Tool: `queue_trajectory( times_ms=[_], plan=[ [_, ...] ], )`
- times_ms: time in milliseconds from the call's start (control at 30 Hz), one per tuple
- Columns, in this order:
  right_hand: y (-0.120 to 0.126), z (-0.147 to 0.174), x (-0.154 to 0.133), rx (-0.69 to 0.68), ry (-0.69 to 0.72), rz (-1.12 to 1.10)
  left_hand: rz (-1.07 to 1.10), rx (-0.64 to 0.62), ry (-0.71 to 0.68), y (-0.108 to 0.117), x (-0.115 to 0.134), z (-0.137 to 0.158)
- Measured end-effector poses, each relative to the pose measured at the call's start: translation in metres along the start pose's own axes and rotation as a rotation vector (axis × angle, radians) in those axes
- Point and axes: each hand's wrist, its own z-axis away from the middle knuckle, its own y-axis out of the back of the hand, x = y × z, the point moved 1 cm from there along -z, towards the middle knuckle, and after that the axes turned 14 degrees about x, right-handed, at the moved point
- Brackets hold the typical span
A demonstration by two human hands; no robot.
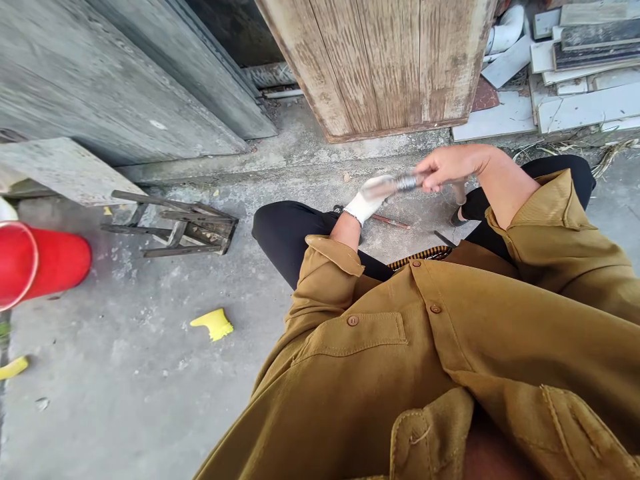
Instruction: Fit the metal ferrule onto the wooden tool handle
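A white glove covers my left hand [369, 197], which is closed around one end of a short wire-wrapped handle [406, 182]. Silvery turns of wire circle the handle's middle, and motion smears its outline. My bare right hand [455, 167] pinches the other end, thumb and fingers together. Both hands are held in front of my body, above the ground between my knees. Below them lies a thin reddish-brown rod [393, 221]. A dark, narrow piece [443, 238] shows close to my shirt; its kind is unclear.
A wooden panel [385, 67] stands ahead, beside stacked boards [590, 60] and a white pipe [507, 30]. To the left are a small wooden stool [200, 230] on its side and a red bucket [60, 260]. Yellow boots [214, 325] lie on the concrete.
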Motion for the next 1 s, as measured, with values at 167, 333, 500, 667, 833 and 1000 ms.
queue_trajectory(
  times_ms=[167, 333, 500, 667, 833, 1000],
  plan=[
    [0.027, -0.011, 0.015, 0.657, 0.020, -0.228, 0.078, -0.235, -0.022, -0.006, 0.003, 0.008],
    [0.014, -0.023, 0.028, 0.457, -0.267, 0.600, 0.108, -0.210, -0.087, -0.004, 0.007, 0.007],
    [-0.025, -0.020, 0.022, -0.102, -0.363, 0.577, 0.022, -0.110, -0.068, 0.002, 0.009, 0.006],
    [-0.022, -0.007, 0.004, -0.274, -0.264, 0.243, 0.020, 0.016, -0.033, 0.004, 0.005, 0.001],
    [0.011, 0.003, 0.001, 0.232, 0.011, -0.019, 0.110, -0.101, 0.017, -0.007, 0.000, 0.002],
    [0.029, -0.008, 0.025, 0.675, -0.085, 0.093, 0.129, -0.197, -0.079, -0.010, 0.009, 0.009]
  ],
)
